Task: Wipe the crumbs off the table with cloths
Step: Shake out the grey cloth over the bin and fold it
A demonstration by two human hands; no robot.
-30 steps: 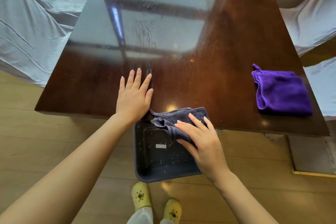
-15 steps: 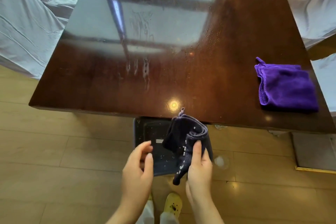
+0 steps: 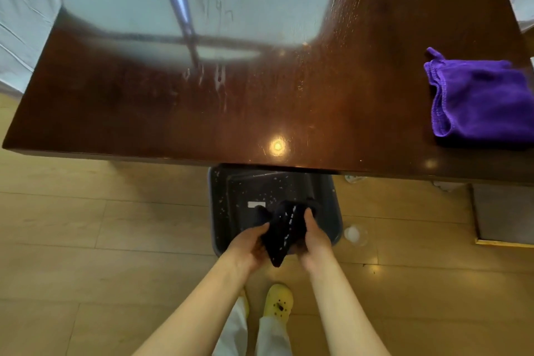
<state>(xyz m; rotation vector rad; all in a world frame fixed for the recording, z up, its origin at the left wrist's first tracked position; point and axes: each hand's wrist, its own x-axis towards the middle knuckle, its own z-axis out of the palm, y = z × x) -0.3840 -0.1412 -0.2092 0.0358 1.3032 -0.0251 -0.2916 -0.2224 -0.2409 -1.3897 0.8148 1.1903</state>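
A dark grey cloth, speckled with pale crumbs, hangs bunched between both hands above a dark plastic bin on the floor. My left hand grips its left side and my right hand grips its right side. Crumbs dot the inside of the bin. The glossy dark wooden table fills the upper view, with smear marks near its middle. A folded purple cloth lies on the table at the right edge.
Grey-covered seats stand at the left and top right. The bin sits half under the table's near edge. Yellow clogs stand on the wooden floor below. A small clear round object lies right of the bin.
The grey cloth came off the table edge and now sits lower over the bin. My left hand left the tabletop and took hold of the cloth alongside my right.
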